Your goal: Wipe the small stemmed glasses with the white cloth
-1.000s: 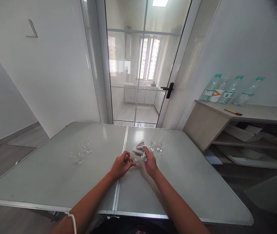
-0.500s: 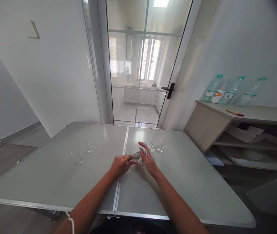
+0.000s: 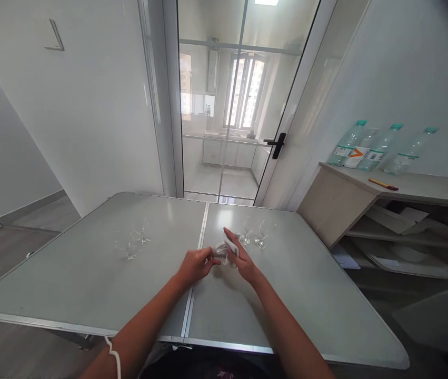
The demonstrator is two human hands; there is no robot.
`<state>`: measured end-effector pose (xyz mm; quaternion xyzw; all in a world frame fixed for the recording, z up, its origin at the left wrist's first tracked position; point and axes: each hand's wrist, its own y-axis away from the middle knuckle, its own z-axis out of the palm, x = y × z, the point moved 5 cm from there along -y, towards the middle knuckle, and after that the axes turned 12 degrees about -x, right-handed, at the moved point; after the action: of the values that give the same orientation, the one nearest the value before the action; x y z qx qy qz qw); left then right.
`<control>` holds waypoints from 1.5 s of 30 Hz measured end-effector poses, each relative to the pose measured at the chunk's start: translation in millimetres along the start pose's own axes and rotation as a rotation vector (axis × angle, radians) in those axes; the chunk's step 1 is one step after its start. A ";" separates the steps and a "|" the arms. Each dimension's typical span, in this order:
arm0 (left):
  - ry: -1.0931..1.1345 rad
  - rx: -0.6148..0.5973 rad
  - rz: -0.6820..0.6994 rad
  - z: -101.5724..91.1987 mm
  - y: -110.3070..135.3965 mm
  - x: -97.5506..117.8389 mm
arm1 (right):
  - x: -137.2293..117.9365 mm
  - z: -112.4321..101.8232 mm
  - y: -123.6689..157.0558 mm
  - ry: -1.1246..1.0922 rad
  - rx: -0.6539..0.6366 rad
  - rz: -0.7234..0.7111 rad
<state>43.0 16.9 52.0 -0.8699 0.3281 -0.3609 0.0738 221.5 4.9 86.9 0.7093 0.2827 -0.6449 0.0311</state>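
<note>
Fingers (image 3: 203,253) on our left hand (image 3: 192,267) pinch a clear rounded glass (image 3: 219,250), and our right hand (image 3: 242,260) has a crumpled white cloth (image 3: 230,245) gripped right up against it.

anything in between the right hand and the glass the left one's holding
Yes, the cloth: it is in the right hand, against the glass. Nothing visible separates the left hand from it.
</note>
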 end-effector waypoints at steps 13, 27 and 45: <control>0.943 -0.224 -0.178 15.8 -10.5 -6.6 | 1.8 -17.5 7.9 -0.239 0.402 -0.104; 0.815 0.263 -0.217 3.8 -10.7 -3.9 | 37.1 42.1 -8.3 -0.055 0.066 -0.044; -0.053 -0.071 0.188 3.5 4.8 16.6 | 31.9 0.1 -12.3 -0.289 0.022 0.193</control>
<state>51.5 2.4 57.4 -0.8465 0.4189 -0.3175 0.0850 216.2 26.6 61.1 0.6332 0.1987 -0.7374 0.1256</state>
